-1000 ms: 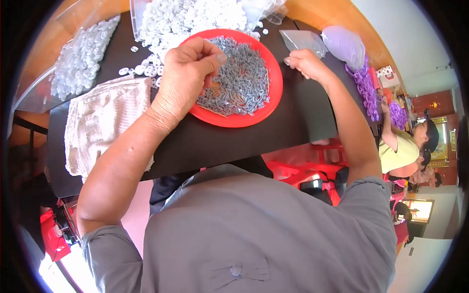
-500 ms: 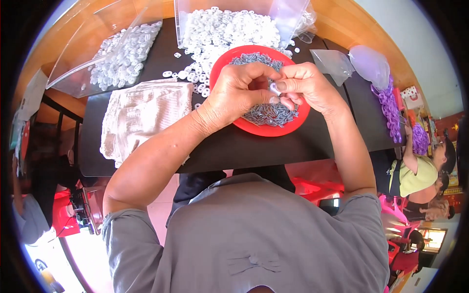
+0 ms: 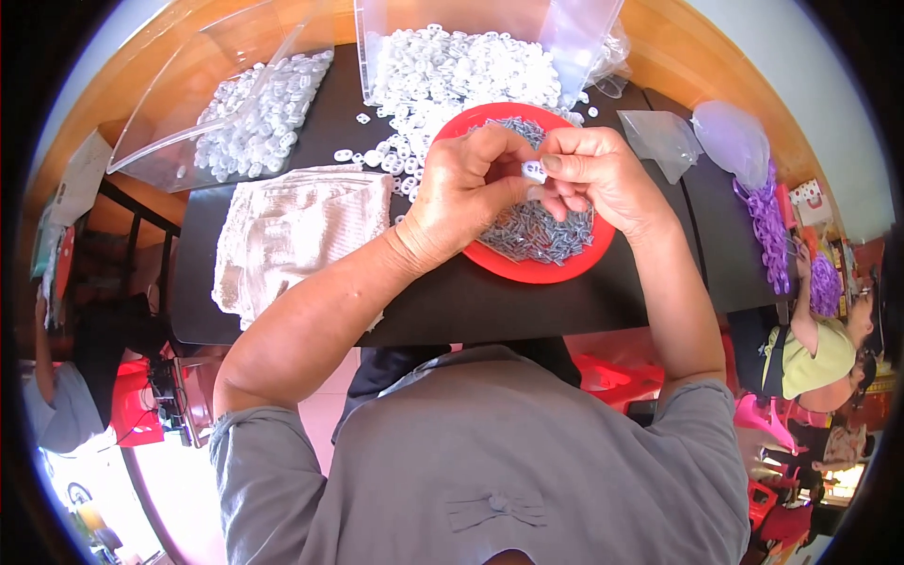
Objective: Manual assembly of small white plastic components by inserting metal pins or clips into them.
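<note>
Above a red bowl (image 3: 556, 273) heaped with small grey screw-like pieces (image 3: 537, 235), my two hands meet fingertip to fingertip. My left hand (image 3: 471, 184) is closed in a pinch, thumb against a small white plastic piece (image 3: 534, 171) with two holes in its face. From the other side, my right hand (image 3: 598, 179) grips the same piece between thumb and bent fingers. Whether a screw-like piece is also in the fingers is hidden. Many similar white pieces (image 3: 461, 71) spill from a clear plastic bin (image 3: 372, 47) behind the bowl.
Left of my forearm lies a folded cream cloth (image 3: 297, 231) on the dark table (image 3: 452, 311). A clear container of white pieces (image 3: 250, 127) tilts at the far left. Clear bags (image 3: 659, 141) and purple plastic chain (image 3: 767, 221) are at right, where another person (image 3: 810, 358) sits.
The view has shifted, so the table things sit a little lower and to the right. Between my fingers the white piece now shows its holed face more plainly.
</note>
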The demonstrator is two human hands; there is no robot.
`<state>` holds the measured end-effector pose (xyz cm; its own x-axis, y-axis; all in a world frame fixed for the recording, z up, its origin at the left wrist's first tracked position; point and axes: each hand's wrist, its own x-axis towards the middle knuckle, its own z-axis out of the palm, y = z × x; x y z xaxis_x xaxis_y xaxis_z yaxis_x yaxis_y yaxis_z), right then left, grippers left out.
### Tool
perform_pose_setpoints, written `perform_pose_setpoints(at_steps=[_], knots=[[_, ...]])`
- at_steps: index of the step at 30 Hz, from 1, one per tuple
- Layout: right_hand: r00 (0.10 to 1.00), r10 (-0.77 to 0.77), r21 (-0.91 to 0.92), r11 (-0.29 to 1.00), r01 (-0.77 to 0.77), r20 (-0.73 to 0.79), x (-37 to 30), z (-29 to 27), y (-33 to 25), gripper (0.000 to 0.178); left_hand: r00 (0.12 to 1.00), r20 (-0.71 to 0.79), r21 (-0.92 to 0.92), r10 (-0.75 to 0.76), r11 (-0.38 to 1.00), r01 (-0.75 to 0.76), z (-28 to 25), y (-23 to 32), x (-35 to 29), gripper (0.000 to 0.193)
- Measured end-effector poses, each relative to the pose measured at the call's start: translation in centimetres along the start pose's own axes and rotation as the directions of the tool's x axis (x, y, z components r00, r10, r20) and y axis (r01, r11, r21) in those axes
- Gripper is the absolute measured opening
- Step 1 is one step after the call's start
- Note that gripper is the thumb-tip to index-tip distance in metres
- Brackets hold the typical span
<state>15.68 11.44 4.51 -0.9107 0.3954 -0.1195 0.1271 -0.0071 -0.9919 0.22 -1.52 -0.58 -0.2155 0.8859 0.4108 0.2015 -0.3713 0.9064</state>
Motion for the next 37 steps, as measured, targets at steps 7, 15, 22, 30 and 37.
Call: perform_pose_setpoints(at_steps=[7,15,22,30,37], knots=[[0.999,-0.046,-0.027,0.999,0.045,-0.018,0.9,0.4,-0.3,0.019,1.000,-0.021,-0.051,-0.013,0.999,0.012,-0.2,0.4,0.2,0.023],[0.994,-0.107,-0.042,0.994,0.105,-0.025,1.6,0.8,0.2,0.021,0.994,-0.090,-0.049,0.065,0.996,-0.070,-0.7,0.0,-0.2,0.023],[0.931,-0.315,-0.528,0.830,0.178,-0.182,1.6,-0.3,2.6,0.012,0.915,-0.359,0.104,0.183,0.982,-0.156,-1.4,1.7,1.4,0.021],[0.919,-0.395,-0.822,0.528,0.215,-0.013,1.0,-0.7,2.1,0.016,0.629,-0.742,0.291,0.230,0.957,-0.007,-10.5,10.3,4.4,0.009],[0.958,-0.269,-0.952,0.255,0.169,0.098,0.3,-0.3,3.0,0.027,0.753,-0.365,0.922,0.547,0.323,0.212,-17.4,8.9,3.8,0.048]])
